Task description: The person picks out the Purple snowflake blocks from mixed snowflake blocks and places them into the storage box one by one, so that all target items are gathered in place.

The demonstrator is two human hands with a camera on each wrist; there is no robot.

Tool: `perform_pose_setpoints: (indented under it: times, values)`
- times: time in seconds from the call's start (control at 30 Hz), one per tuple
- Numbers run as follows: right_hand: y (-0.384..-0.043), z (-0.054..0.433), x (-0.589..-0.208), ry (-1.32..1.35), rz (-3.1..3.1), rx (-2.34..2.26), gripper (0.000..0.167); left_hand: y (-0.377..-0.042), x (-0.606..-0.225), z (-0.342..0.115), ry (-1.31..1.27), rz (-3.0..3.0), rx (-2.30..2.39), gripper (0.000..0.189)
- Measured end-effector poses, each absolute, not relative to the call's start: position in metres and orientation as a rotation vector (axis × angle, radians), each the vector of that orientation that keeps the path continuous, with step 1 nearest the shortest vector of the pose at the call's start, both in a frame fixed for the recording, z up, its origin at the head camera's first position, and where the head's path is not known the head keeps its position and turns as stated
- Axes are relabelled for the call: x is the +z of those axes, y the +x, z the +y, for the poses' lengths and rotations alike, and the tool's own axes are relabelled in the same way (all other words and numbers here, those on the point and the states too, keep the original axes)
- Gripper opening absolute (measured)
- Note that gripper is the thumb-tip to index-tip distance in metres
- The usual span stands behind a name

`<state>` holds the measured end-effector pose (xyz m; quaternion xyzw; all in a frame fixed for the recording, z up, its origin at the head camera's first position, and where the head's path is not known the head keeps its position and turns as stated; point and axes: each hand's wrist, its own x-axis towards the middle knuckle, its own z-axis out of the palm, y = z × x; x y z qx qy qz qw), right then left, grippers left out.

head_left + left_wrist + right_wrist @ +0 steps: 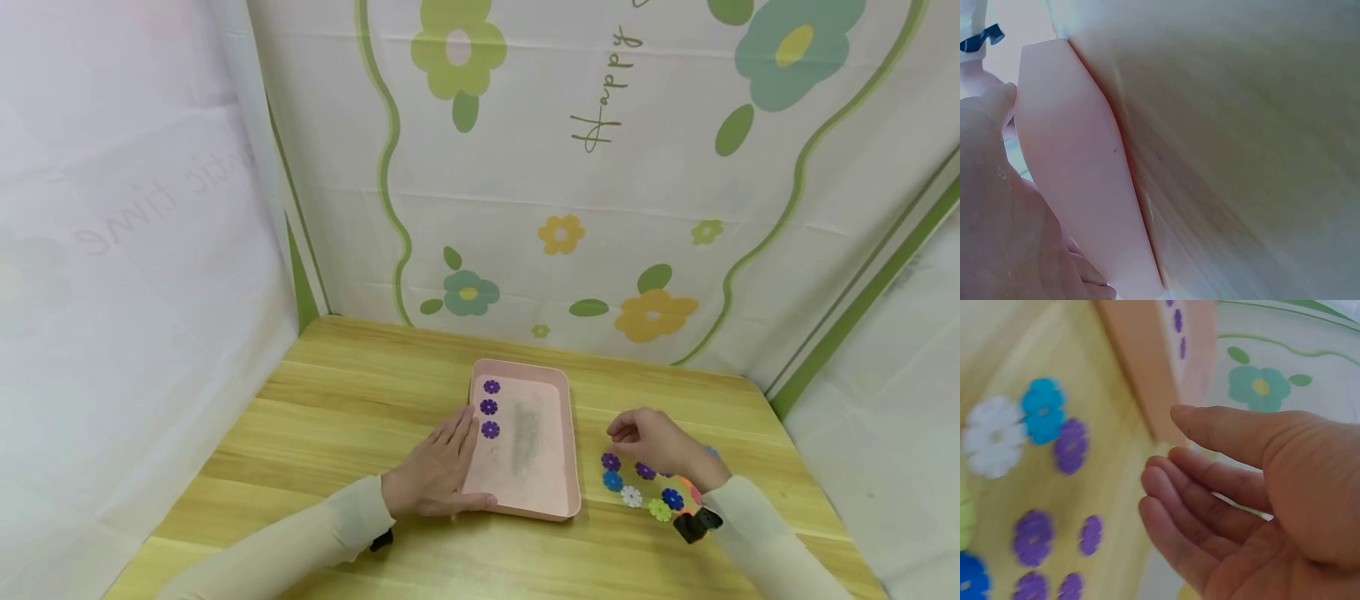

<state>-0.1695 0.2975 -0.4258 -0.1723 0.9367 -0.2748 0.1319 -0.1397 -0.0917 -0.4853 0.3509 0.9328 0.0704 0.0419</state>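
A pink tray [558, 433] lies on the wooden table, with three purple flower-shaped discs [489, 407] in a column along its left side. My left hand [433, 468] rests on the tray's left and near rim, fingers extended and thumb at the near edge. In the left wrist view the tray's outer wall [1072, 144] runs beside that hand. To the right of the tray, my right hand [656, 442] hovers over loose flower discs, its fingers slightly bent and nothing between them. Purple discs [1034, 537], a light blue disc [1043, 411] and a white disc [994, 436] lie below it.
Yellow-green [660, 510] and dark blue [672, 499] discs lie near the right wrist, partly beside a black wrist strap [697, 525]. A flower-printed white curtain [495, 183] stands behind the wooden table [337, 400], with white cloth on both sides.
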Motion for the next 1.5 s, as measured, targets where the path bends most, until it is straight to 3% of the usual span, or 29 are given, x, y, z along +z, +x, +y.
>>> perform_pose_setpoints:
  times: [0.63,1.2,1.5]
  values:
    - [-0.162,0.327,-0.487,-0.954,2.898,-0.524,0.028,-0.138,-0.489,-0.091,1.091,2.884,0.199,0.115]
    - [-0.184,0.314,-0.473,-1.039,2.751,-0.444,0.028,-0.138,-0.49,-0.091,1.101,2.894,0.182,0.117]
    - [-0.199,0.314,-0.467,-0.945,2.65,-0.553,0.012,-0.138,-0.491,-0.092,1.103,2.888,0.188,0.117]
